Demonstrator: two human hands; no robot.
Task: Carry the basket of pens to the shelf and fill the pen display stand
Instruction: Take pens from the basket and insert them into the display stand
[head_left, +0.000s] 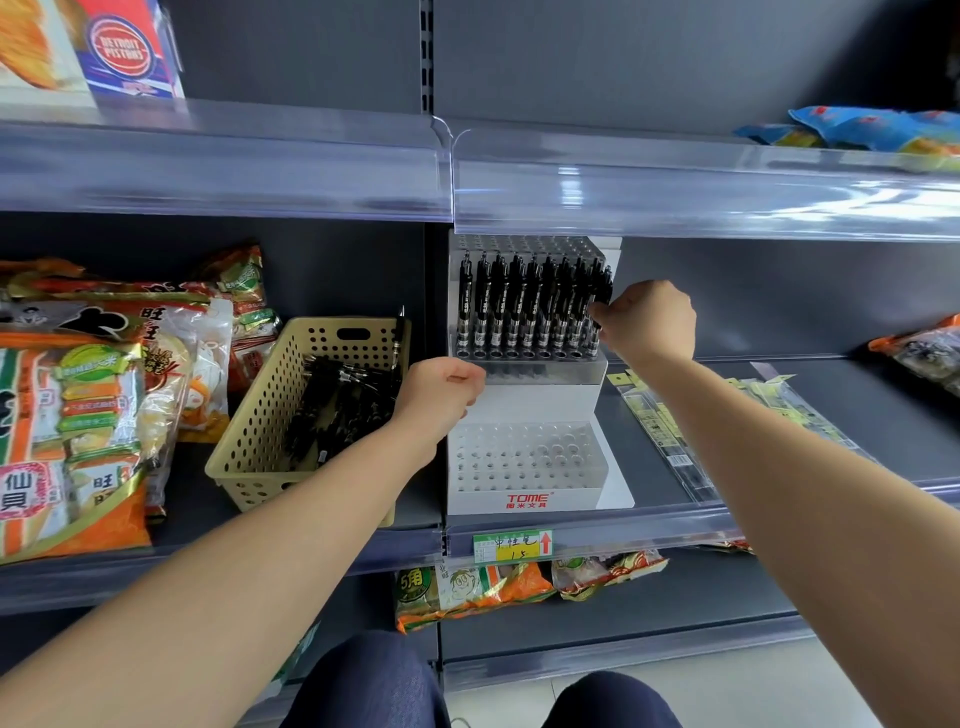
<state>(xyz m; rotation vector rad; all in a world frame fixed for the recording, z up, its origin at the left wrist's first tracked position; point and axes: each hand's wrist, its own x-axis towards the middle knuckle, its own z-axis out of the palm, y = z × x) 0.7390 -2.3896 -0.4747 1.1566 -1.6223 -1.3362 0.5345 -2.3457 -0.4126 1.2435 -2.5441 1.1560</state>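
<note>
A beige perforated basket (270, 415) holding several black pens (343, 405) stands on the middle shelf, left of the white tiered pen display stand (530, 499). The stand's upper tier is lined with several upright black pens (519, 306); its lower tier of holes has none in it. My right hand (649, 322) pinches a black pen at the right end of the upper row. My left hand (441, 389) hovers between the basket and the stand with fingers curled; nothing is visible in it.
Snack bags (88, 405) crowd the shelf left of the basket. Flat packaged items (670, 415) lie right of the stand. A clear-fronted shelf (571, 192) hangs close above the stand. More snack bags (467, 587) sit on the shelf below.
</note>
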